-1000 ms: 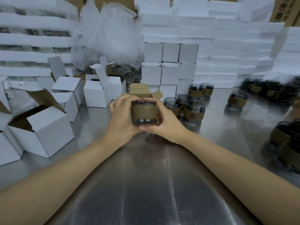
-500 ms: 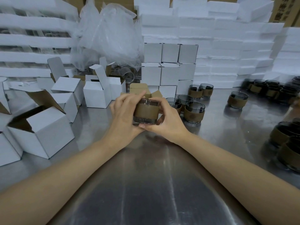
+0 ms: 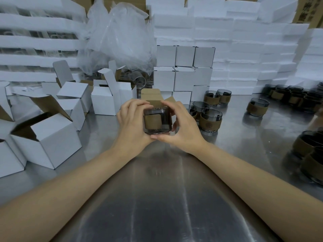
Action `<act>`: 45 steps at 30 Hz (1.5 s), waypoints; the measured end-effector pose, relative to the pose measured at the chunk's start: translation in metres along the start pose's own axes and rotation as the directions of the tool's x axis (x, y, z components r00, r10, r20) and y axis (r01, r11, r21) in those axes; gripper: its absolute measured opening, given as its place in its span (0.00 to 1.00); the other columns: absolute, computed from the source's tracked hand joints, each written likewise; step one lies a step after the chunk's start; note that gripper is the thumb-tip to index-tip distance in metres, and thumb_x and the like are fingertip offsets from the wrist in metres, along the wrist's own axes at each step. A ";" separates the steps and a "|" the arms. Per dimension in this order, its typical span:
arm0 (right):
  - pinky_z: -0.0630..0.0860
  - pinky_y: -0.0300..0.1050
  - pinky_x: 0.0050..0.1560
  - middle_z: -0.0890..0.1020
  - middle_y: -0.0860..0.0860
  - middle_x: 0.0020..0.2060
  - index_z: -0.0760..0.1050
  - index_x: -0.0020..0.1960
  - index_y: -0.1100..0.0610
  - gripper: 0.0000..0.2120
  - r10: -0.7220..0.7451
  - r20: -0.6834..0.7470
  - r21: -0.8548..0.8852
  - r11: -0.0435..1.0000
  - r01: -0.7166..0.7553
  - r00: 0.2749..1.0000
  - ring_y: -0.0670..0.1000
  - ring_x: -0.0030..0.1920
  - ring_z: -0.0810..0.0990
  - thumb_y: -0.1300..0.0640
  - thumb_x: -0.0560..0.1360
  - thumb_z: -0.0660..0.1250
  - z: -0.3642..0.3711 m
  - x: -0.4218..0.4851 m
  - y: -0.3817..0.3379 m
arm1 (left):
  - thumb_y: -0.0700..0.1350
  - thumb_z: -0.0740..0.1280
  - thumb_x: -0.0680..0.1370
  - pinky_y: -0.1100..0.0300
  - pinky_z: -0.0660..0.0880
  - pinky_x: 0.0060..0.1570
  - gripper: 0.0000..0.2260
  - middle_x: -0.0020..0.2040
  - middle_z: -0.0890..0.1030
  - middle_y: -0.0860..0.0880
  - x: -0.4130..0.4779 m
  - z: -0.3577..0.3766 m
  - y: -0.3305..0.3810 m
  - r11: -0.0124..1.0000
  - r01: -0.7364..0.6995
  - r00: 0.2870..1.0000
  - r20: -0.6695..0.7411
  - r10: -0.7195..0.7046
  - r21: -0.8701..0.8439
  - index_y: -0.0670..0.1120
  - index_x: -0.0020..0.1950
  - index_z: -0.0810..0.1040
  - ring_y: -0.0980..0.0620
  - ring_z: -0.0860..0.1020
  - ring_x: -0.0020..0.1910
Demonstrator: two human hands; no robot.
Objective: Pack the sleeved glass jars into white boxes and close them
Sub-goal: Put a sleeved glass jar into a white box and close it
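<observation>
1. While I am holding the sleeved glass jar [image 3: 155, 121] between both hands above the steel table [image 3: 157, 198], I am turning it. The brown sleeve [image 3: 152, 122] was spanning the whole front a second ago, and it is now showing its end edge, with bare dark glass to the right of it.
2. My left hand [image 3: 132, 123] is curling round the jar's left side, with its fingers arching over the rim and its thumb lying under the base.
3. My right hand [image 3: 181, 126] is gripping the right side the same way: fingers bent over the top and thumb beneath, meeting my left thumb.
4. The jar is staying in much the same spot as before, just in front of the open box with brown flaps [image 3: 151, 96]. Half a second ago it was tilting; now it is sitting level again.
5. Other sleeved jars [image 3: 210, 122] are standing near my right hand, closed white boxes [image 3: 183, 67] are stacked behind, and open white boxes [image 3: 47, 137] are lying to the left — none of these is shifting.
</observation>
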State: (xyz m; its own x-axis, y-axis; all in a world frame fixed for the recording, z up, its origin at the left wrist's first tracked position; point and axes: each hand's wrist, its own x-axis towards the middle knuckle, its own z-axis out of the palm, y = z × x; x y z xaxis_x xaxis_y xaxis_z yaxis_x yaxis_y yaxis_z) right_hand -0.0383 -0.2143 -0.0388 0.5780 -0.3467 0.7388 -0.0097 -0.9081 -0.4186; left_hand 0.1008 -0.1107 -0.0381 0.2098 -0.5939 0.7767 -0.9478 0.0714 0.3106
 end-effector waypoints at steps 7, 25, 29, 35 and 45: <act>0.79 0.44 0.46 0.74 0.41 0.55 0.69 0.64 0.51 0.35 0.037 -0.001 0.122 0.992 -0.036 0.999 0.42 0.55 0.75 0.42 0.63 0.78 0.003 0.002 0.001 | 0.49 0.78 0.65 0.48 0.61 0.66 0.36 0.65 0.70 0.44 -0.001 0.003 -0.002 1.000 0.008 1.000 -0.004 -0.008 0.020 0.43 0.69 0.68 0.49 0.60 0.66; 0.80 0.41 0.42 0.66 0.42 0.51 0.67 0.70 0.53 0.38 0.020 0.006 0.083 0.996 -0.020 1.000 0.40 0.51 0.73 0.43 0.65 0.76 0.001 0.001 0.002 | 0.60 0.72 0.67 0.61 0.54 0.61 0.32 0.63 0.70 0.48 0.001 0.000 -0.007 0.996 -0.010 0.999 0.052 0.006 0.084 0.45 0.66 0.71 0.50 0.61 0.64; 0.80 0.46 0.44 0.65 0.45 0.52 0.68 0.70 0.54 0.38 -0.017 0.029 0.010 1.000 0.016 0.999 0.42 0.50 0.72 0.41 0.65 0.75 -0.001 0.001 0.004 | 0.60 0.72 0.65 0.60 0.56 0.60 0.33 0.62 0.70 0.47 0.001 0.002 -0.006 0.995 0.004 0.999 0.053 -0.010 0.102 0.44 0.64 0.73 0.49 0.62 0.62; 0.80 0.43 0.43 0.66 0.39 0.54 0.64 0.72 0.51 0.39 0.095 0.045 0.156 0.983 -0.101 0.994 0.40 0.51 0.73 0.44 0.66 0.75 0.001 0.002 0.004 | 0.66 0.68 0.64 0.59 0.58 0.59 0.32 0.62 0.67 0.48 0.001 0.003 -0.008 0.996 0.069 0.998 -0.010 -0.068 0.056 0.48 0.62 0.75 0.50 0.62 0.62; 0.78 0.40 0.42 0.73 0.43 0.61 0.62 0.68 0.48 0.30 0.112 0.109 0.248 0.959 -0.136 0.988 0.47 0.56 0.77 0.57 0.72 0.73 0.001 0.002 0.001 | 0.69 0.64 0.64 0.59 0.58 0.62 0.41 0.63 0.66 0.48 0.001 0.001 -0.003 0.996 0.079 0.997 0.025 -0.078 -0.048 0.47 0.70 0.68 0.52 0.62 0.63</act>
State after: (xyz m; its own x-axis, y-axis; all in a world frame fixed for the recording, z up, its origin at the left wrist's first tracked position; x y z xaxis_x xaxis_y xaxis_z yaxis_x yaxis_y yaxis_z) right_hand -0.0360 -0.2156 -0.0379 0.6584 -0.4188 0.6254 0.1145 -0.7655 -0.6331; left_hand 0.1037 -0.1122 -0.0390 0.2767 -0.6177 0.7361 -0.9158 0.0625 0.3967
